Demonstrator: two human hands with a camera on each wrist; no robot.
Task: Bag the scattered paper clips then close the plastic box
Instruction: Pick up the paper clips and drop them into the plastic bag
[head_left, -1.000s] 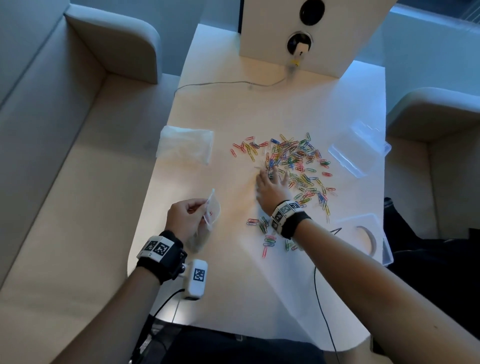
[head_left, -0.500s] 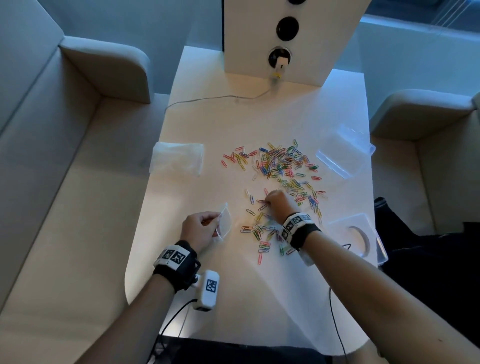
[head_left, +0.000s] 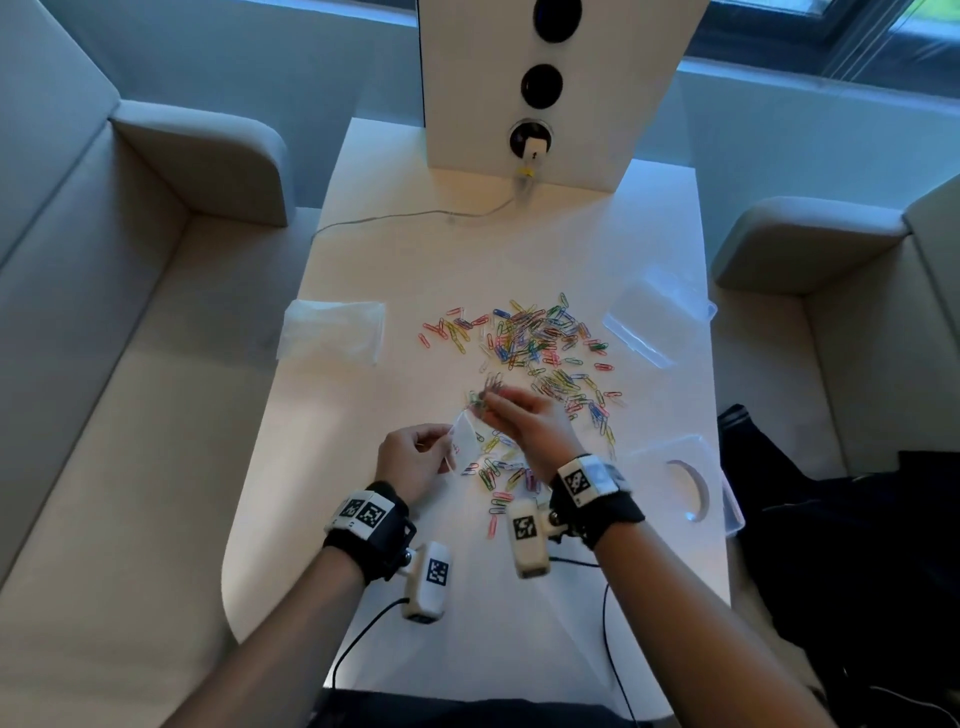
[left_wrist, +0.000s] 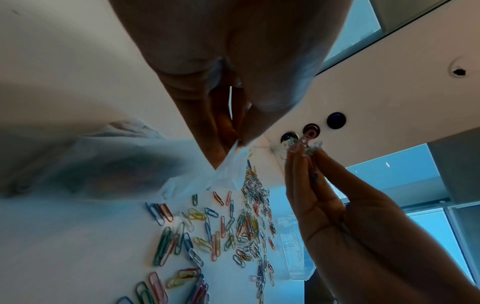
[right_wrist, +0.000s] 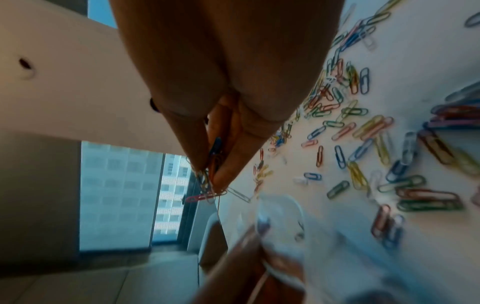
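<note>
My left hand (head_left: 410, 460) pinches the small clear bag (head_left: 465, 441) above the white table (head_left: 467, 634), near its front-left rounded edge, with bare tabletop toward me. Just right, my right hand (head_left: 530, 428) pinches a bunch of paper clips (head_left: 488, 395) at the bag's mouth. More clips (head_left: 540, 343) lie scattered beyond; right of them sits the open plastic box (head_left: 657, 319) by the table's right edge.

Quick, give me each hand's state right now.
Left hand: pinching the small clear bag, held up off the table.
Right hand: pinching a bunch of paper clips just above the bag.
</note>
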